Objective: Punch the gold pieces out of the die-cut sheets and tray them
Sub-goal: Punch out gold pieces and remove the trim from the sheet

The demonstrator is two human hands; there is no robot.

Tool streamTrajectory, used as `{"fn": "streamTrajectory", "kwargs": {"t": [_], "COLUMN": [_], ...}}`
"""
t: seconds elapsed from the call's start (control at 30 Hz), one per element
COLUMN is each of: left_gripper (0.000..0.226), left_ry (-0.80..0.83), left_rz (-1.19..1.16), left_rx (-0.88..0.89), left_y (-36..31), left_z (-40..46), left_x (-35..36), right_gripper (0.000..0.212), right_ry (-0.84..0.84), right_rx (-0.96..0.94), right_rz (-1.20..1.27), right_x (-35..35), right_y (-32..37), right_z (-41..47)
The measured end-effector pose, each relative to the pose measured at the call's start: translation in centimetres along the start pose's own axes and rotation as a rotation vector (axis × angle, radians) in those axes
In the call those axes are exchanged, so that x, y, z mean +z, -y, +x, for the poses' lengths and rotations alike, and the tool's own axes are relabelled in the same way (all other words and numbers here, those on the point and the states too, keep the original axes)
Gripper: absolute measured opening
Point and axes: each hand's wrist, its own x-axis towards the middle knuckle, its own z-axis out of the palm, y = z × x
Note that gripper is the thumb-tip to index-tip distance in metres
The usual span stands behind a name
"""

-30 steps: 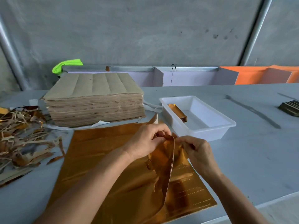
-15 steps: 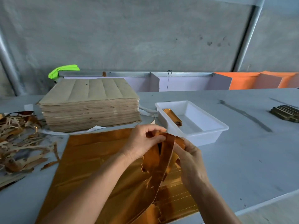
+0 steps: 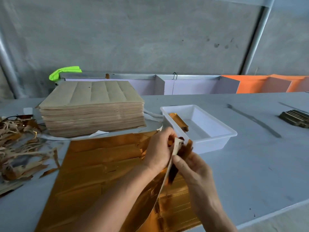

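Observation:
A gold die-cut sheet (image 3: 100,164) lies flat on the grey table in front of me. My left hand (image 3: 158,151) and my right hand (image 3: 192,166) both pinch a long gold strip (image 3: 173,166) that curls up from the sheet's right part, its pale back showing. The strip is lifted just in front of the white tray (image 3: 230,133). A small stack of gold pieces (image 3: 178,119) leans inside the tray's left end.
A thick stack of brown-backed sheets (image 3: 93,108) stands behind the gold sheet. Torn gold and brown scrap (image 3: 20,148) is piled at the left. A dark bundle of pieces (image 3: 296,118) lies far right. The table's front edge (image 3: 270,213) runs near right.
Both hands have lifted and turned the gold strip further off the sheet, toward the tray. My right hand has slid lower along it. The view has shifted a little.

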Motion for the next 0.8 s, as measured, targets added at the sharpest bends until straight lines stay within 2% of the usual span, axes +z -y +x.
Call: {"fn": "streamTrajectory", "kwargs": {"t": [0.07,0.13,0.23,0.27,0.3,0.33,0.43,0.57,0.67,0.73,0.8], "left_gripper": [0.030,0.028,0.009,0.011,0.023,0.031,0.027,0.045,0.015,0.020,0.025], "left_ry": [-0.080,-0.129,-0.064,-0.028,0.005,0.039,0.095,0.174,0.149,0.073,-0.004], "left_rz": [-0.259,-0.351,-0.532,-0.602,-0.661,-0.687,-0.648,-0.580,-0.564,-0.690,-0.886], "left_rx": [-0.170,-0.273,-0.321,-0.323,-0.324,-0.315,-0.277,-0.246,-0.266,-0.378,-0.474], "left_y": [0.1,0.6,0.9,0.9,1.0,1.0,0.5,0.4,0.4,0.4,0.5], "left_z": [-0.1,0.0,-0.8,-1.2,-1.6,-2.0,-2.8,-3.7,-4.3,-4.4,-4.0], "left_x": [0.4,0.2,-0.3,-0.5,-0.6,-0.8,-1.1,-1.2,-0.8,-0.5,-0.4], "right_gripper": [0.053,0.056,0.043,0.040,0.039,0.039,0.044,0.038,0.045,0.049,0.032], "right_ry": [-0.032,-0.067,-0.106,-0.125,-0.140,-0.152,-0.182,-0.196,-0.139,-0.103,-0.111], "right_rx": [-0.006,-0.051,-0.092,-0.094,-0.099,-0.107,-0.121,-0.103,-0.103,-0.098,-0.076], "right_rz": [-0.028,-0.122,-0.269,-0.300,-0.331,-0.366,-0.414,-0.426,-0.461,-0.461,-0.405], "right_x": [0.7,1.2,1.5,1.5,1.6,1.7,1.9,1.6,1.7,1.7,1.4], "right_y": [-0.5,-0.8,-1.2,-1.4,-1.5,-1.7,-1.7,-1.9,-2.2,-2.5,-2.7], "right_z": [-0.1,-0.1,0.1,0.2,0.2,0.2,0.1,0.0,-0.3,-0.5,-0.6]}}
